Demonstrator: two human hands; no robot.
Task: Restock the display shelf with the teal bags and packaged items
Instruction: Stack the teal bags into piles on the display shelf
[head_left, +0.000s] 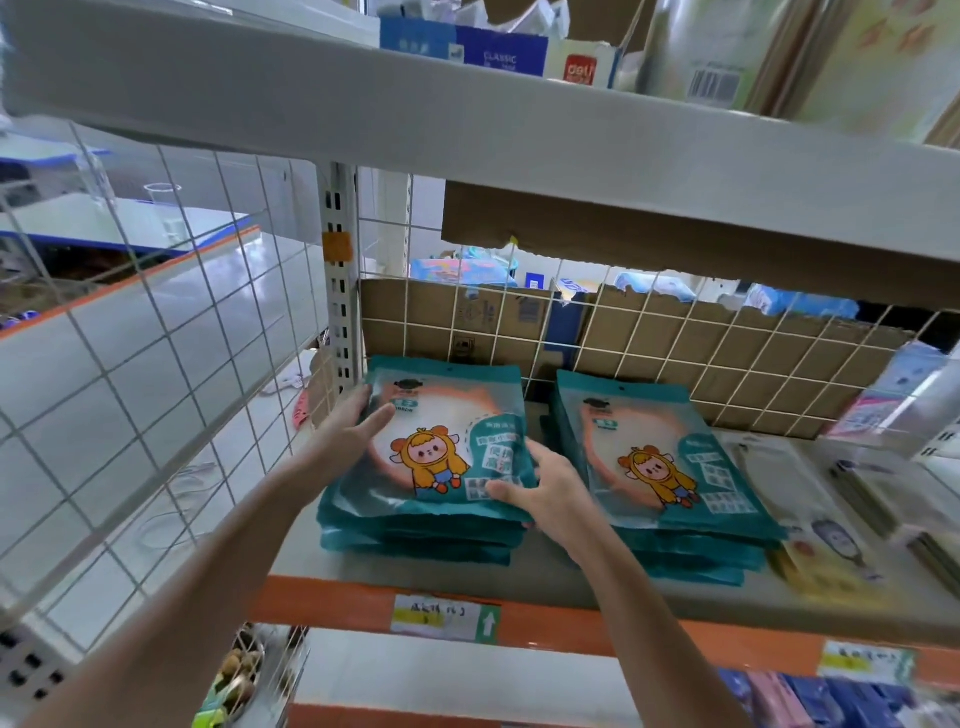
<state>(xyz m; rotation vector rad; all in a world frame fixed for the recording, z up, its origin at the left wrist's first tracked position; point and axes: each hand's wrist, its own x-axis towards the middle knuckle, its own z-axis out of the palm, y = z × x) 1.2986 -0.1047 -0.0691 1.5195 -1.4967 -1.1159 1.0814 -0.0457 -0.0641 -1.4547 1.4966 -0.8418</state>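
Two hands, left hand, right hand, fingers pinching left teal stack, right stack beside, wire grid behind

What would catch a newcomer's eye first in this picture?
Two stacks of teal bags with a yellow cartoon figure lie side by side on the shelf: the left stack and the right stack. The left hand and the right hand hold the left stack's top bag by its edges. Behind, a white wire grid fronts brown cardboard.
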